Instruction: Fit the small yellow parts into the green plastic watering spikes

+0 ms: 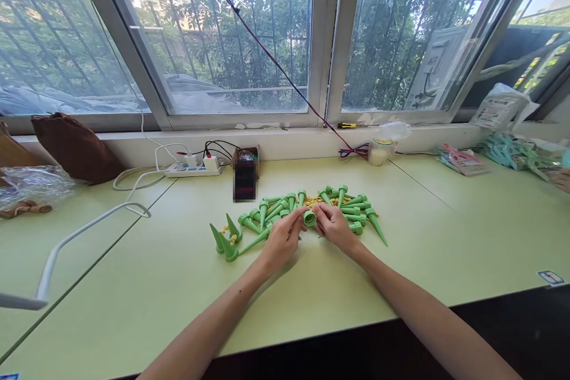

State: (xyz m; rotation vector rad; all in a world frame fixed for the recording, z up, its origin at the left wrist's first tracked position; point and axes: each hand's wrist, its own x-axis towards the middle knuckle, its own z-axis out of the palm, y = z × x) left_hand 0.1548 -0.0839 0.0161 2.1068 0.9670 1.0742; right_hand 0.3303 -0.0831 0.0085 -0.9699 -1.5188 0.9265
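Between my two hands is a green plastic watering spike (309, 218), its round, hollow end turned toward me. My left hand (284, 236) pinches it from the left with thumb and fingers. From the other side my right hand (333, 225) closes its fingers at the rim; whether a small part is also in those fingertips is hidden. Around and behind the hands lie several more green spikes (376, 225) in a loose heap. Small yellow pieces (315, 202) are piled among them. To the left, a few spikes (229, 247) stand on their wide ends, points up.
A power strip (193, 170) with cables and a small box (246, 160) are at the back, beside a dark blurred rectangle (244, 183). A jar (380, 149) stands back right. A white bent rod (57, 249) reaches in from the left. Another person's hand (561, 179) shows far right.
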